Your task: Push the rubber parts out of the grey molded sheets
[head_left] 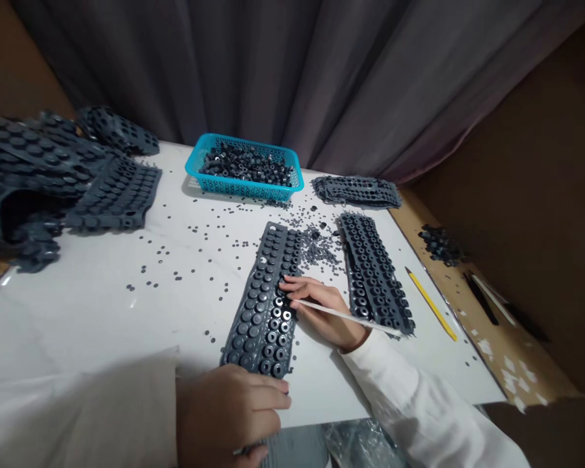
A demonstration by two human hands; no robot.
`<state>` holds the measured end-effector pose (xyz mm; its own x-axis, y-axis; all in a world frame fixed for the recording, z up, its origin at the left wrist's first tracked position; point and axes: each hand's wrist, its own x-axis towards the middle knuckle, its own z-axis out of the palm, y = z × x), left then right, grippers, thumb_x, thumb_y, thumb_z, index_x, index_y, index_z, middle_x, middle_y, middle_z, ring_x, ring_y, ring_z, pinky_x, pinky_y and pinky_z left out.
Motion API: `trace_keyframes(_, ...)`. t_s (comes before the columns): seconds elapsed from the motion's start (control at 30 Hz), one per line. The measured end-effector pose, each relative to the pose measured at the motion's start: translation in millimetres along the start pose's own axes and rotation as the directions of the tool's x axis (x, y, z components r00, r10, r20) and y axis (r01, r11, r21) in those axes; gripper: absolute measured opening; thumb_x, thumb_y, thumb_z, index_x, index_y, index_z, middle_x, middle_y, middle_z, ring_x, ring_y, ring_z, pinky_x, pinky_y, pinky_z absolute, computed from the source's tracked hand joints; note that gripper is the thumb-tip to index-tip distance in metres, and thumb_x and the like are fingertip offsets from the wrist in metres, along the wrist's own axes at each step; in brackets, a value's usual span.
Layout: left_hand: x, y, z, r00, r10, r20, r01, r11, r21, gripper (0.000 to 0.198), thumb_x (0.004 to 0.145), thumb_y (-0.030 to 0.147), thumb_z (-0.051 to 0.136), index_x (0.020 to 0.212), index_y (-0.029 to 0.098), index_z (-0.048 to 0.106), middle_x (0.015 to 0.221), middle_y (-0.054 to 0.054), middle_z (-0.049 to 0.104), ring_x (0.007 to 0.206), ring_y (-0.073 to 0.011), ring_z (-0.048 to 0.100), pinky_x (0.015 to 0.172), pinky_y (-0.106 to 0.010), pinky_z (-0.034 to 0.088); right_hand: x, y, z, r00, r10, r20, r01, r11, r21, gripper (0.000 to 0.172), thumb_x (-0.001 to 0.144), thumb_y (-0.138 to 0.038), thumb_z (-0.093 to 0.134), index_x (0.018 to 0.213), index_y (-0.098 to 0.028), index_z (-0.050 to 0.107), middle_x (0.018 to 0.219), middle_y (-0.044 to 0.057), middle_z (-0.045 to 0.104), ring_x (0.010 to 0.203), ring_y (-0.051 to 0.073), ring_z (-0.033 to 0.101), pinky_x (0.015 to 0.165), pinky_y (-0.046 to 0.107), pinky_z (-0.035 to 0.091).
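In the head view, a white-topped desk (92, 299) runs back to a grey pleated curtain (253, 65), with brown walls (517, 162) at both sides. The surface is glossy, and a brown strip shows along its right side, carrying a dark cluster (441, 246) and torn white scraps (509, 374). Small dark discs (316, 250) are strewn over the white top, thickest right of centre.

A blue basket (244, 188) of small dark parts (246, 162) stands at the back. A heap of dark studded sheets (53, 156) fills the left side; a flat stack (355, 192) lies at back right. Nearer, a second strip (375, 273) lies just left of a yellow pencil (431, 304).

The worked strip (258, 305) lies slantwise at the desk's front centre, capped studs on its left half and ring-topped ones towards the near right. The person's right hand (322, 309) is closed in a pinch on a thin white stick (346, 315), fingertips at the strip's right half. The left hand (238, 403), fingers loosely bent, is at the strip's near end; whether it grips anything cannot be told. Clear plastic (365, 442) shows below the desk's front edge.
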<state>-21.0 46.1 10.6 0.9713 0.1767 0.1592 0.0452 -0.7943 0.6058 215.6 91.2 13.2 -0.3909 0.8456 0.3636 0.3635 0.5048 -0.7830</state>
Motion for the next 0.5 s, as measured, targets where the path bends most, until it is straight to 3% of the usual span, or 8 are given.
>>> trace_keyframes(0.13, -0.5, -0.7, -1.5, 0.999, 0.017, 0.038, -0.016, 1.000, -0.012, 0.020, 0.079, 0.027, 0.052, 0.095, 0.018, 0.058, 0.121, -0.004, 0.062, 0.119, -0.0188, 0.052, 0.095, -0.026, 0.045, 0.4, 5.7, 1.9, 0.999, -0.051, 0.011, 0.052, 0.991, -0.122, 0.009, 0.090, -0.021, 0.053, 0.092, -0.021, 0.062, 0.107, 0.010, 0.070, 0.111, 0.021, 0.061, 0.090, 0.038, 0.053)
trace_keyframes(0.27, -0.5, -0.5, -4.2, 1.000, 0.019, 0.021, -0.019, 1.000, -0.020, 0.022, 0.078, 0.027, 0.053, 0.097, 0.017, 0.057, 0.118, -0.004, 0.063, 0.119, -0.0188, 0.052, 0.095, -0.026, 0.046, 0.5, 8.5, 1.5, 0.982, 0.018, -0.191, -0.056, 0.979, -0.194, 0.014, 0.093, -0.026, 0.048, 0.101, -0.023, 0.059, 0.118, 0.009, 0.065, 0.091, 0.019, 0.070, 0.077, 0.032, 0.058)
trace_keyframes(0.33, -0.3, -0.2, -4.6, 1.000, 0.006, 0.017, -0.006, 1.000, -0.024, 0.021, 0.079, 0.027, 0.052, 0.097, 0.018, 0.057, 0.116, -0.003, 0.063, 0.118, -0.0183, 0.053, 0.094, -0.026, 0.046, 0.7, 7.4, -0.1, 0.959, 0.070, -0.273, -0.114, 0.982, -0.150, 0.014, 0.094, -0.026, 0.046, 0.103, -0.022, 0.056, 0.121, 0.011, 0.064, 0.093, 0.019, 0.069, 0.079, 0.034, 0.057)
trace_keyframes(0.5, 0.2, -1.4, -2.5, 1.000, 0.002, 0.014, -0.002, 0.999, -0.037, 0.020, 0.079, 0.029, 0.051, 0.095, 0.018, 0.057, 0.114, -0.003, 0.064, 0.116, -0.0192, 0.054, 0.092, -0.027, 0.048, 2.9, 2.4, -2.5, 0.989, 0.092, -0.119, -0.091, 0.996, 0.015, 0.007, 0.090, -0.026, 0.055, 0.090, -0.021, 0.059, 0.112, 0.012, 0.068, 0.116, 0.023, 0.057, 0.096, 0.044, 0.047)
